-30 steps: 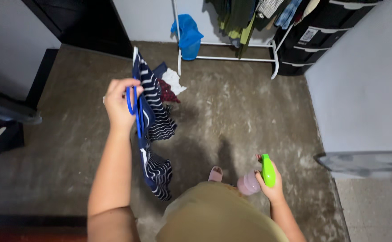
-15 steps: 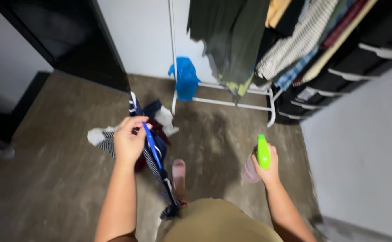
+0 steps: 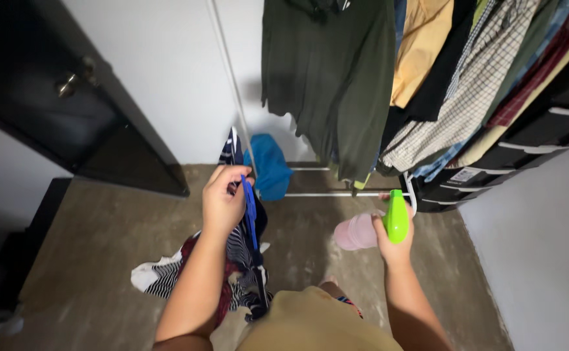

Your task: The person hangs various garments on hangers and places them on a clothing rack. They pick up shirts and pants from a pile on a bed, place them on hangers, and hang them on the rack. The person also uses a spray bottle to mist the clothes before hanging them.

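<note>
My left hand (image 3: 223, 201) is closed around a blue plastic hanger (image 3: 250, 211) with a navy and white striped garment (image 3: 239, 260) hanging from it in front of me. My right hand (image 3: 394, 244) grips a spray bottle (image 3: 369, 227) with a pink body and a bright green head, held sideways at waist height. Both hands are raised toward a white clothes rack (image 3: 229, 84) by the wall. The striped garment's lower part is bunched behind my left forearm.
Several shirts (image 3: 427, 71) and a dark green garment (image 3: 327, 84) hang on the rack. A blue cloth (image 3: 270, 166) lies at its base. A black door (image 3: 70, 97) stands at left, dark drawers (image 3: 544, 136) at right, over a worn concrete floor (image 3: 96, 247).
My view has tilted upward and closer to the rack. My left hand with the hanger and striped garment rose toward it, and the spray bottle came up higher on the right.
</note>
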